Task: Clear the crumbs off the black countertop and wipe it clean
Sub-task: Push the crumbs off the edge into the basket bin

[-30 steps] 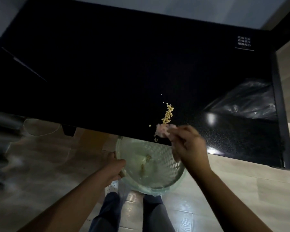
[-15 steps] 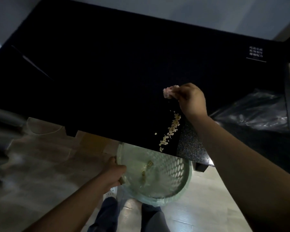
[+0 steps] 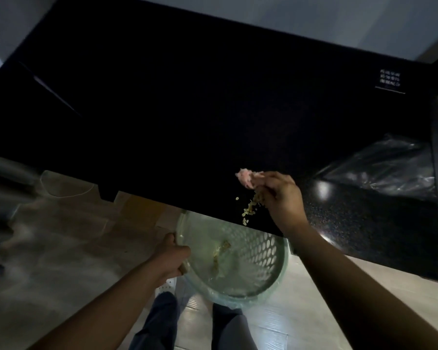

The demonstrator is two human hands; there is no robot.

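The black countertop [image 3: 187,117] fills the upper view. A small trail of yellowish crumbs [image 3: 249,210] lies near its front edge. My right hand [image 3: 281,198] rests on the counter just right of the crumbs, shut on a small pink cloth [image 3: 245,179]. Below the edge, my left hand [image 3: 171,258] grips the rim of a pale green perforated bin [image 3: 263,251] lined with a clear bag. Some crumbs lie inside the bin.
A crumpled clear plastic bag [image 3: 384,168] lies on the counter's right side. A white label [image 3: 390,78] marks the far right corner. Wood-pattern floor and my legs [image 3: 162,322] show beneath. A blurred grey object sits at the left edge.
My right hand pulled the pink cloth back toward the front edge, dragging the crumbs closer to the bin. The left hand kept holding the bin in place.
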